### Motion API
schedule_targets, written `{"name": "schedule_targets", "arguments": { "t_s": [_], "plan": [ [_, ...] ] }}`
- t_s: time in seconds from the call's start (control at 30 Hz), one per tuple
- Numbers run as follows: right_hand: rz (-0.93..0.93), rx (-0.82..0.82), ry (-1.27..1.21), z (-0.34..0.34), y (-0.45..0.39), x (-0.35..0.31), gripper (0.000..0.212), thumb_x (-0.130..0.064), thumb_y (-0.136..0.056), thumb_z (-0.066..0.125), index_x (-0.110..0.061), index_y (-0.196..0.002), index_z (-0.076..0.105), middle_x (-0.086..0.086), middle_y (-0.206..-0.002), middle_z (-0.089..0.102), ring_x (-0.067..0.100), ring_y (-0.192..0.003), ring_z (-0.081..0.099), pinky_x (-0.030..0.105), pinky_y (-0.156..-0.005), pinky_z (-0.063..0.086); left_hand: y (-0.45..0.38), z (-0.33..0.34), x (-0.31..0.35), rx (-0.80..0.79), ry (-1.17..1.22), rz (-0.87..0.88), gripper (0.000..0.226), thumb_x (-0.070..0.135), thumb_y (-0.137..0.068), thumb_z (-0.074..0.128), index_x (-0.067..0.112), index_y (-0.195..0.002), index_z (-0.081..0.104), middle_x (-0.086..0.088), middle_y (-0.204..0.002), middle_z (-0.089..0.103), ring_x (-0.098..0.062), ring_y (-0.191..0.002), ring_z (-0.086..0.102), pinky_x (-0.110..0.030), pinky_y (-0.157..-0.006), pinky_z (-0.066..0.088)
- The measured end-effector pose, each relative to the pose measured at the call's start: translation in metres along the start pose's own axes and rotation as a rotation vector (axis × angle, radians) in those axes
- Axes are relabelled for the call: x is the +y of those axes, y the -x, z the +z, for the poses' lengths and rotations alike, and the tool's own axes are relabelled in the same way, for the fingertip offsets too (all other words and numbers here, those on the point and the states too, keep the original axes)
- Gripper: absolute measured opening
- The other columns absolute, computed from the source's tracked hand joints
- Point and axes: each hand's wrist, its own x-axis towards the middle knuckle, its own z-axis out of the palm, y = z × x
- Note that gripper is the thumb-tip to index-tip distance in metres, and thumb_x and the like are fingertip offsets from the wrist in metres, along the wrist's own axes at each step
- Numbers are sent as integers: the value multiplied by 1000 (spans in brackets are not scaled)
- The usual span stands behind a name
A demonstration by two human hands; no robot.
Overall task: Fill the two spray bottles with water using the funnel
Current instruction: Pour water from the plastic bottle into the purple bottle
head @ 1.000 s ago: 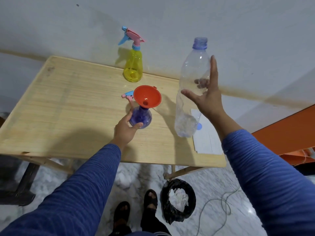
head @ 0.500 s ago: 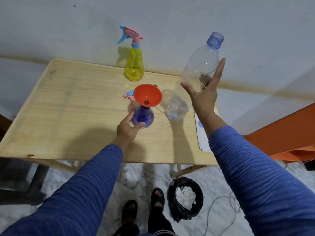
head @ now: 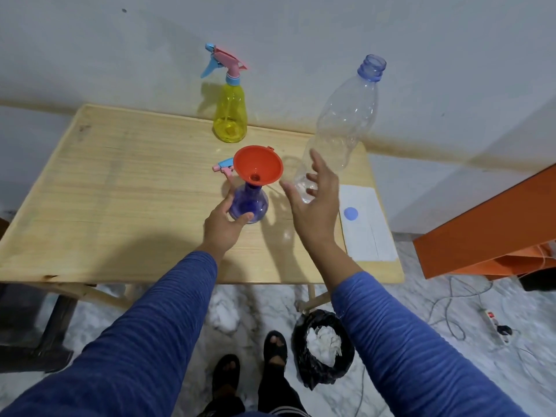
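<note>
Wooden bench (head: pixel 120 188), pale grain, set against a white wall; head view only.

Item 1: purple spray bottle (head: pixel 251 203), upright near the bench's middle, cap off. Left hand (head: pixel 224 225) grips its lower body, thumb and fingers curled round it.

Item 2: orange funnel (head: pixel 258 165), seated in the purple bottle's neck, mouth facing up.

Item 3: pink-and-blue sprayer head (head: pixel 224 167), lying on the bench just behind the funnel, partly hidden by it.

Item 4: yellow spray bottle (head: pixel 230 115), upright at the far edge, pink-and-blue trigger head fitted, well apart from both hands.

Item 5: clear plastic bottle (head: pixel 343 121), blue-tinted neck, uncapped, tilted with neck up and to the right. Right hand (head: pixel 314 206) holds its lower end, fingers spread loosely round it.

Item 6: white sheet (head: pixel 367 230) at the bench's right edge, with a blue cap (head: pixel 350 214) lying on it.

Item 7: black bag (head: pixel 323 353) on the floor, holding white crumpled paper.

No readable label or writing on any item.
</note>
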Motion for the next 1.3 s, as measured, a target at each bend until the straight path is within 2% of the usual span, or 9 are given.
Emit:
{"name": "schedule_targets", "arguments": {
  "t_s": [0.13, 0.33, 0.47, 0.57, 0.7, 0.83, 1.0, 1.17, 1.3],
  "plan": [
    [59, -269, 33, 11, -3, 6, 66, -23, -78, 74, -31, -137, 45, 9, -145, 39, 21, -136, 36, 46, -108, 38, 0, 0, 0, 7, -3, -7, 72, 30, -81, 70, 31, -143, 33, 1, -132, 55, -17, -124, 48, -29, -103, 37],
    [67, -319, 41, 21, -12, 9, 47, -20, -77, 75, -26, -121, 62, 10, -141, 47, 22, -131, 44, 45, -107, 40, -3, 0, -6, -5, 9, -11, 73, 33, -79, 71, 35, -142, 34, 4, -130, 57, -16, -121, 50, -36, -106, 40],
    [44, -317, 19, 25, -16, 7, 33, -15, -75, 76, -15, -108, 70, 9, -122, 63, 13, -100, 57, 21, -89, 47, -5, -1, -7, -12, -10, -3, 72, 34, -80, 70, 36, -142, 34, 5, -130, 57, -16, -120, 52, -37, -104, 40],
    [29, -297, 5, 25, -20, 2, 32, -13, -76, 76, -11, -107, 70, 9, -120, 64, 11, -95, 55, 3, -79, 41, -5, -1, -8, -28, -12, -4, 73, 37, -79, 70, 36, -142, 33, 6, -132, 56, -16, -122, 50, -37, -106, 39],
    [3, -296, -10, 23, -26, -2, 33, -14, -76, 75, -10, -108, 70, 10, -120, 63, 13, -103, 57, 0, -80, 41, -5, -1, -8, -25, -13, -19, 75, 39, -79, 70, 34, -144, 32, 6, -137, 52, -15, -125, 47, -36, -107, 38],
    [16, -372, 49, 21, -28, 2, 34, -18, -76, 76, -14, -110, 69, 9, -119, 64, 9, -96, 56, 0, -77, 40, -4, -2, -8, -26, -6, -16, 76, 39, -78, 70, 37, -143, 31, 7, -136, 53, -15, -125, 48, -37, -107, 38],
    [51, -378, -5, 18, -38, -4, 32, -18, -78, 75, -13, -109, 69, 8, -115, 65, 11, -93, 61, 12, -82, 47, -1, -3, -6, -40, 35, 11, 76, 33, -79, 71, 40, -142, 30, 12, -137, 51, -10, -125, 46, -25, -105, 34],
    [74, -314, -121, 24, -66, -19, 23, -21, -82, 71, -17, -105, 69, 0, -105, 68, -6, -79, 60, 11, -75, 47, 0, -3, -5, -30, 88, 33, 77, 24, -79, 72, 37, -143, 31, 9, -137, 50, -10, -127, 45, -25, -106, 34],
    [186, -218, -180, 48, -91, -11, 11, -28, -85, 67, -26, -95, 68, -1, -96, 70, 14, -91, 63, 32, -84, 50, 1, -4, -2, -43, 129, -5, 80, 27, -74, 72, 34, -143, 31, 9, -140, 46, -9, -128, 44, -18, -100, 35]
  ]
}}
